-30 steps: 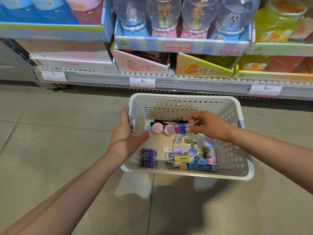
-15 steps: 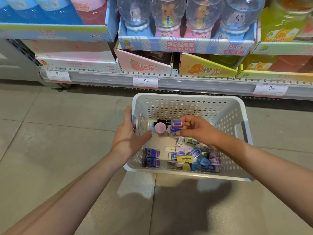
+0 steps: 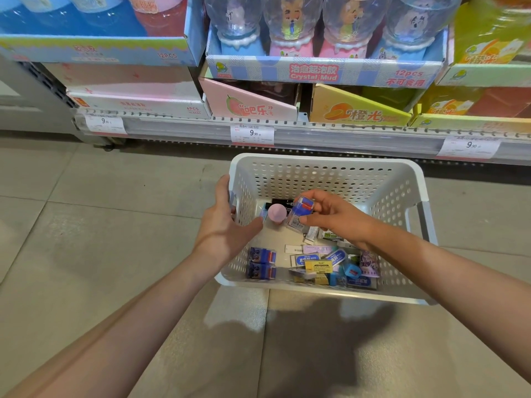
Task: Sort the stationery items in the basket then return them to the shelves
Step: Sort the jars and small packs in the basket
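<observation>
On the grey tiled floor (image 3: pixel 86 225), below a shop shelf (image 3: pixel 330 136) with white price tags along its front rail, stands a white perforated plastic basket (image 3: pixel 324 173). At the far left the left forearm runs up from the seven o'clock corner, and the left hand (image 3: pixel 222 225) clamps the basket's left wall at its nine o'clock side: the thumb lies inside across the wall, the other fingers are wrapped round the outside rim. Just right of that thumb, inside the basket near its eleven o'clock corner, a small round pink item (image 3: pixel 277 212) rests on the bottom, with a dark flat pack behind it against the far wall. Toward seven o'clock of the basket floor lie two dark blue and red small boxes (image 3: pixel 261 262), one in front of the other and touching. Further right, above the basket floor and raised clear of the heap, the right hand (image 3: pixel 330 216) pinches a small clear box with a blue and red insert and a barcode label (image 3: pixel 300 214); thumb and fingertips are closed on its right edge and the box tilts. Below that hand, from six to five o'clock of the basket, lies a loose heap of small erasers and packets in blue, yellow, white and purple (image 3: pixel 330 265), overlapping one another. The right forearm leaves the picture at four o'clock.
</observation>
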